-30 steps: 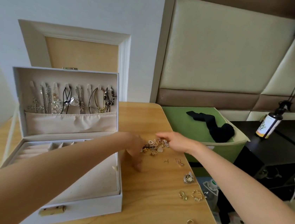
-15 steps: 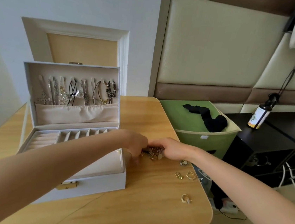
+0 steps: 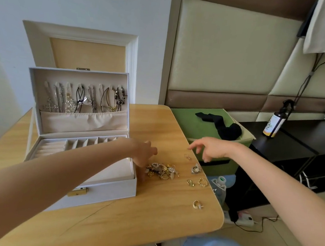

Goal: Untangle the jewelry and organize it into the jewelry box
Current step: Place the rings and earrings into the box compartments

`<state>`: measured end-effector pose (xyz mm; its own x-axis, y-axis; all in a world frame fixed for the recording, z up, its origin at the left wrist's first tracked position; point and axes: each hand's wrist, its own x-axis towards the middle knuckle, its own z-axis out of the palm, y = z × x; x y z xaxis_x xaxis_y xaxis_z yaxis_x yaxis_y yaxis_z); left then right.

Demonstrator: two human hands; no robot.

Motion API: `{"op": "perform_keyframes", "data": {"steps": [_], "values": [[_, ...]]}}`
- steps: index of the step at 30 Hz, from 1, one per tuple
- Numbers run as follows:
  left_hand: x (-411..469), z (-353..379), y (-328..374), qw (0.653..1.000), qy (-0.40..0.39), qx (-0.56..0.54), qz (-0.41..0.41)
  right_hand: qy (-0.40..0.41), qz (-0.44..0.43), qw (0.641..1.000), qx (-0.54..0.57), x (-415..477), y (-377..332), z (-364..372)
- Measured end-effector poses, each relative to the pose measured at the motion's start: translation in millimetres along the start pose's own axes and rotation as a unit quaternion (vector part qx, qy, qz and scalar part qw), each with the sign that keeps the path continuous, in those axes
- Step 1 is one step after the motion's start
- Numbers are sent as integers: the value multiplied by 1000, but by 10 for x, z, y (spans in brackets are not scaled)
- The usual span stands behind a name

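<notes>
Jewelry (image 3: 162, 170) sits in a gold and silver knot on the tabletop (image 3: 146, 222), at 3 o'clock of the open box (image 3: 107, 189) and just beside its right wall. A scatter of loose pieces (image 3: 196, 169) lies from 2 to 5 o'clock of the knot. The main risk, as I judge it, is at the tabletop's right edge. An earring (image 3: 187, 156) at 1 o'clock and a ring (image 3: 197, 204) at 5 o'clock both lie near the rim, and a sweep of the right forearm or a quick drag of the knot could flick them off. They would land on the floor or in the green bin (image 3: 222, 156) beyond, where such small things are hard to find. A second risk is in the knot itself. Pulling at it from one side would likely tighten the snarl or strain a thin link, so it wants teasing apart with both hands rather than a tug. Lifting it whole toward the box could also shed pieces on the way. The left hand (image 3: 143, 155) is at 9 o'clock of the knot, its back to the camera and its fingers pointing down between box and knot. They reach the knot's near edge, but I cannot tell whether they pinch a strand or only touch it. The right hand (image 3: 209, 148) hovers at 1 o'clock, above the earring and clear of the tabletop. Its fingers are loosely spread, the forefinger is stretched toward 9 o'clock, and it holds nothing.
</notes>
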<state>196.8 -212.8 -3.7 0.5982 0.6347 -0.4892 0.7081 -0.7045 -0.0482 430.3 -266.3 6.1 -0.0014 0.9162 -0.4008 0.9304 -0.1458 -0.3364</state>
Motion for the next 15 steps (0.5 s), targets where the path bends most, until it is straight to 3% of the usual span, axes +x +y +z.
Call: {"op": "perform_keyframes", "data": {"steps": [3, 8, 15], "values": [[13, 28, 66, 999, -24, 38, -16, -68, 40, 997, 2, -60, 111, 23], [40, 8, 96, 1000, -24, -7, 11, -11, 5, 999, -30, 41, 115, 262], [45, 25, 99, 990, -65, -100, 71, 39, -27, 994, 102, 133, 62, 362]]}}
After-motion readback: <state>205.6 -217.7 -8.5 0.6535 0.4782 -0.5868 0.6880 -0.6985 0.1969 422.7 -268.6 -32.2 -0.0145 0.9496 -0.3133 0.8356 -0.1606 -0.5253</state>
